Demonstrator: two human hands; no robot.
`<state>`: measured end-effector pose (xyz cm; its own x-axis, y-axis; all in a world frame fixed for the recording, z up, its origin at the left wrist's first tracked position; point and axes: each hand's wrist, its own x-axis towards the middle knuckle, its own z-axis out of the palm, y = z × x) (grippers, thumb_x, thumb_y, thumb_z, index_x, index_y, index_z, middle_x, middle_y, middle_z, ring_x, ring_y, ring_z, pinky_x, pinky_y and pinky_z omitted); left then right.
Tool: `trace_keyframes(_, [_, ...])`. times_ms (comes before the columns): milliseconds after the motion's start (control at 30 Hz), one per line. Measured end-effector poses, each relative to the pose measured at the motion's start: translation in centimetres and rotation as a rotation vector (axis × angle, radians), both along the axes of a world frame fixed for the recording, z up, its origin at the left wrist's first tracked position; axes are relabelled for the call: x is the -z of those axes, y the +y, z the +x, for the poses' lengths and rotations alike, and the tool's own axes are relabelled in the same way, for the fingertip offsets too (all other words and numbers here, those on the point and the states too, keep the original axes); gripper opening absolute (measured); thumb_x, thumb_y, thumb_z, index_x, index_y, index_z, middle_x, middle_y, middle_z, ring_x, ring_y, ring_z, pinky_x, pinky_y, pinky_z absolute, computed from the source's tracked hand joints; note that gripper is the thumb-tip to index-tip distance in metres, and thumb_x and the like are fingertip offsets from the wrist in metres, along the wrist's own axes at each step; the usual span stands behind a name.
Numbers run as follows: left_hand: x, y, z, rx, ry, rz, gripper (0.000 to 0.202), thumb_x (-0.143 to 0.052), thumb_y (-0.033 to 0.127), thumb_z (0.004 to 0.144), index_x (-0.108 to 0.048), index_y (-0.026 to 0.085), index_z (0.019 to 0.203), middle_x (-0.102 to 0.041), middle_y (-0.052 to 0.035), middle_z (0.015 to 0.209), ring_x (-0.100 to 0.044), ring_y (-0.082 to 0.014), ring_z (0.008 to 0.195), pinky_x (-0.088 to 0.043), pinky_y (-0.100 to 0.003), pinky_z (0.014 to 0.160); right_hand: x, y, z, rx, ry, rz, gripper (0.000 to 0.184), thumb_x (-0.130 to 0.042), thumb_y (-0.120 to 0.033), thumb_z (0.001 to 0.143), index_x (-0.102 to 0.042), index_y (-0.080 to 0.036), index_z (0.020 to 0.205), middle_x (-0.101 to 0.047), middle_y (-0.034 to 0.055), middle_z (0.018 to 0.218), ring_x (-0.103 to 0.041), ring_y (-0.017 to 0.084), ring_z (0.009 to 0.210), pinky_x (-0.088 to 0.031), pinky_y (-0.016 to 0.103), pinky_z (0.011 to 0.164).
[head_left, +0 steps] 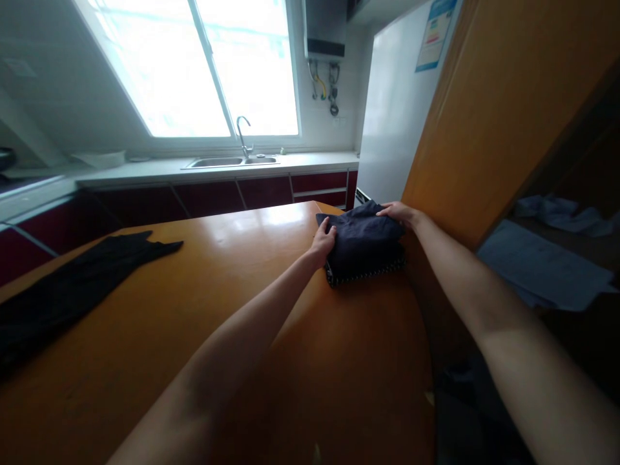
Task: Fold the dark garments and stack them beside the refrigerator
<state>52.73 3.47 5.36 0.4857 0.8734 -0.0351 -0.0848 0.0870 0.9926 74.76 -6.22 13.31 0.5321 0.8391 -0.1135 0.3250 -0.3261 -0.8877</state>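
A folded dark navy garment (365,236) lies on top of a black-and-white patterned folded cloth (365,276) at the right end of the wooden table. My left hand (323,243) grips the navy garment's left edge, thumb and fingers closed on the fabric. At its far right corner, my right hand (396,213) pinches the same garment. Both arms are stretched forward. Away to the left, a black garment (82,284) is spread flat on the table, with neither hand near it.
The glossy wooden table (232,303) has a curved right edge. Beyond it run a counter with a sink (217,163) and a faucet (243,137). A white refrigerator (394,110) and a wooden panel (465,123) stand at right, near pale blue cloths (542,261).
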Motion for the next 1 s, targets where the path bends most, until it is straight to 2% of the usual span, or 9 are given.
trace_keyframes(200, [0.6,0.8,0.3,-0.031,0.164,0.129,0.056,-0.071,0.044,0.086,-0.057,0.026,0.137,-0.054,-0.0128,0.143,-0.053,-0.0313,0.132,-0.046,-0.041,0.106,2.8,0.7,0.4,0.112,-0.292,-0.14,0.03,-0.074,-0.011,0.078,-0.071,-0.006,0.108,-0.073,0.0175,0.099,-0.071,0.029,0.098,-0.056,0.041,0.089])
trace_keyframes(333, [-1.1,1.2,0.0,-0.104,0.5,0.408,0.061,-0.07,0.048,0.083,-0.057,0.021,0.137,-0.032,-0.0162,0.158,-0.033,-0.0446,0.143,-0.031,-0.053,0.116,2.7,2.3,-0.6,0.218,-0.522,-0.154,0.042,-0.073,-0.022,0.082,-0.068,-0.004,0.119,-0.059,0.03,0.131,-0.046,0.044,0.133,-0.035,0.058,0.112])
trace_keyframes(400, [-1.9,1.1,0.3,-0.077,0.571,0.644,0.059,-0.067,0.047,0.086,-0.055,0.02,0.138,-0.026,-0.0152,0.162,-0.02,-0.0451,0.149,-0.017,-0.056,0.12,2.6,3.5,-1.5,0.128,-0.701,-0.087,0.046,-0.062,-0.031,0.092,-0.061,-0.01,0.133,-0.048,0.0254,0.147,-0.034,0.04,0.143,-0.026,0.056,0.118])
trace_keyframes(467, [-2.2,1.1,0.9,0.027,0.584,0.798,0.053,-0.063,0.043,0.089,-0.055,0.022,0.137,-0.029,-0.0139,0.162,-0.013,-0.0414,0.152,-0.006,-0.058,0.122,3.1,4.7,-2.3,-0.066,-0.833,-0.065,0.05,-0.051,-0.038,0.099,-0.051,-0.016,0.145,-0.039,0.017,0.158,-0.026,0.033,0.148,-0.019,0.05,0.122])
trace_keyframes(567, [-1.6,1.3,1.8,0.153,0.607,0.75,0.043,-0.065,0.042,0.087,-0.061,0.025,0.127,-0.039,-0.013,0.158,-0.012,-0.0388,0.153,0.002,-0.064,0.119,4.8,5.6,-2.2,-0.218,-0.819,-0.168,0.056,-0.045,-0.044,0.102,-0.043,-0.017,0.151,-0.031,0.0124,0.163,-0.02,0.03,0.152,-0.014,0.049,0.123])
trace_keyframes(700, [-0.8,2.1,2.2,0.133,0.638,0.65,0.036,-0.068,0.046,0.085,-0.063,0.028,0.116,-0.045,-0.0109,0.154,-0.018,-0.0348,0.152,0.005,-0.066,0.117,7.3,5.2,0.2,-0.157,-0.762,-0.254,0.059,-0.034,-0.047,0.105,-0.041,-0.011,0.152,-0.033,0.0172,0.162,-0.027,0.028,0.15,-0.02,0.044,0.122])
trace_keyframes(800, [-1.2,1.5,1.8,0.149,0.576,0.687,0.032,-0.071,0.042,0.082,-0.066,0.025,0.108,-0.052,-0.0114,0.149,-0.021,-0.0353,0.151,0.008,-0.064,0.118,8.0,4.5,1.6,-0.112,-0.761,-0.262,0.064,-0.03,-0.05,0.105,-0.039,-0.007,0.152,-0.036,0.0208,0.159,-0.033,0.026,0.148,-0.024,0.036,0.12])
trace_keyframes(933, [-1.2,-2.1,0.9,0.297,0.31,0.865,0.032,-0.077,0.041,0.078,-0.07,0.025,0.105,-0.059,-0.011,0.14,-0.031,-0.0358,0.147,0.005,-0.055,0.123,7.3,3.8,1.4,-0.079,-0.82,-0.212,0.062,-0.032,-0.051,0.104,-0.04,-0.012,0.152,-0.029,0.0165,0.163,-0.028,0.026,0.15,-0.021,0.035,0.121])
trace_keyframes(1000, [-1.1,-4.4,0.1,0.361,0.237,0.907,0.036,-0.08,0.043,0.075,-0.071,0.026,0.106,-0.062,-0.0102,0.137,-0.034,-0.0365,0.145,0.002,-0.056,0.123,6.6,3.4,0.9,-0.084,-0.833,-0.211,0.058,-0.036,-0.048,0.104,-0.05,-0.01,0.145,-0.04,0.0182,0.157,-0.036,0.026,0.146,-0.026,0.034,0.118])
